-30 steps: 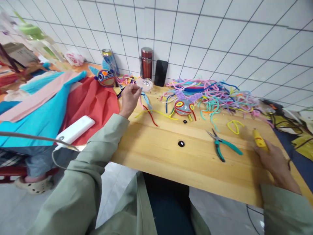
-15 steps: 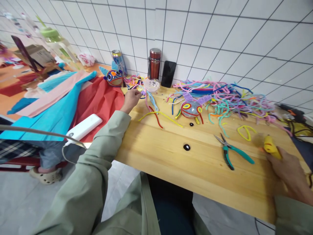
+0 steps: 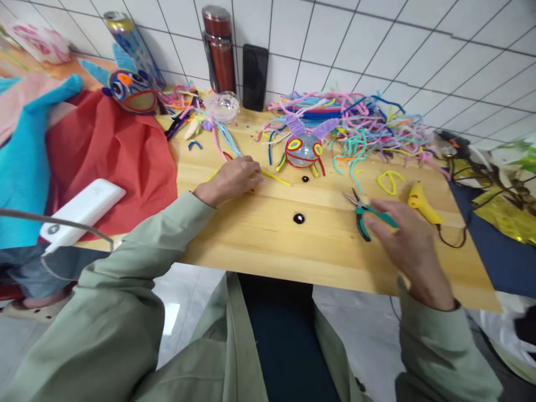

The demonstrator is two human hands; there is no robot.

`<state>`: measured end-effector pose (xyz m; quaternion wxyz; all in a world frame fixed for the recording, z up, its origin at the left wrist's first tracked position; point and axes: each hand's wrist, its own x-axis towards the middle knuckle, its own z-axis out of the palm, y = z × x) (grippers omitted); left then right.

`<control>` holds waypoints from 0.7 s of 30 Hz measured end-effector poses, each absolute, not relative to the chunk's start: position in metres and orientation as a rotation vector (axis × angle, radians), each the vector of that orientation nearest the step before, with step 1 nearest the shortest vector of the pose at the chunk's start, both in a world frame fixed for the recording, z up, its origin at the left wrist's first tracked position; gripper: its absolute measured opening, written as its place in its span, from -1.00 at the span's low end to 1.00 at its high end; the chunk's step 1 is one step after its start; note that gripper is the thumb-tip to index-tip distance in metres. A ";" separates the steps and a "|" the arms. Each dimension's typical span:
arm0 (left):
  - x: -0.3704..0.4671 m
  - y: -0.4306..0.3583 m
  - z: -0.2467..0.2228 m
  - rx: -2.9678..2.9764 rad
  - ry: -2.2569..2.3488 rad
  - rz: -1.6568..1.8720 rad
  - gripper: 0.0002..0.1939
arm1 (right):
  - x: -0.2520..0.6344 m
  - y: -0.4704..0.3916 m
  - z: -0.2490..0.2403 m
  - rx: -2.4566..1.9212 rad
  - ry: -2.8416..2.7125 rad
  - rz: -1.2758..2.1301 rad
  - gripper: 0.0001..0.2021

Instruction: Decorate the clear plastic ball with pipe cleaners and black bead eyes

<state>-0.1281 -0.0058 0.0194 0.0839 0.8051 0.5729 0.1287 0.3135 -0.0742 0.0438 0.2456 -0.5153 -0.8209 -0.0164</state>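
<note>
- Your left hand (image 3: 234, 180) curls low over a yellow pipe cleaner (image 3: 276, 178); I cannot tell whether it grips anything.
- Your right hand (image 3: 408, 237) is part open above the pliers (image 3: 362, 222); contact is unclear.
- You seem to be gathering tool and material; lifting the pliers would call for closing around both handles.
- Beyond and between your hands sits the clear ball figure (image 3: 305, 149).

Bare strip along the table (image 3: 251, 245)'s near edge, black beads (image 3: 298, 219) beyond it, pliers (image 3: 360, 224) and right hand (image 3: 408, 237) blocking toward the right edge, left hand (image 3: 233, 180) over the left half, stems (image 3: 355, 114) crowding the far edge.
</note>
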 end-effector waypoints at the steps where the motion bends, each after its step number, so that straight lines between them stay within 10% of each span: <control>1: -0.131 -0.004 0.015 2.396 1.807 0.320 -0.70 | 0.291 -0.083 0.044 -1.301 -2.329 0.024 -0.67; 7: -0.158 0.006 0.009 2.244 2.139 0.433 -0.64 | 0.205 -0.090 0.023 -1.123 -2.501 0.284 -0.75; 21: -0.069 -0.059 0.011 2.343 1.262 0.720 -0.79 | 0.190 -0.089 -0.001 -1.339 -2.184 0.495 -0.85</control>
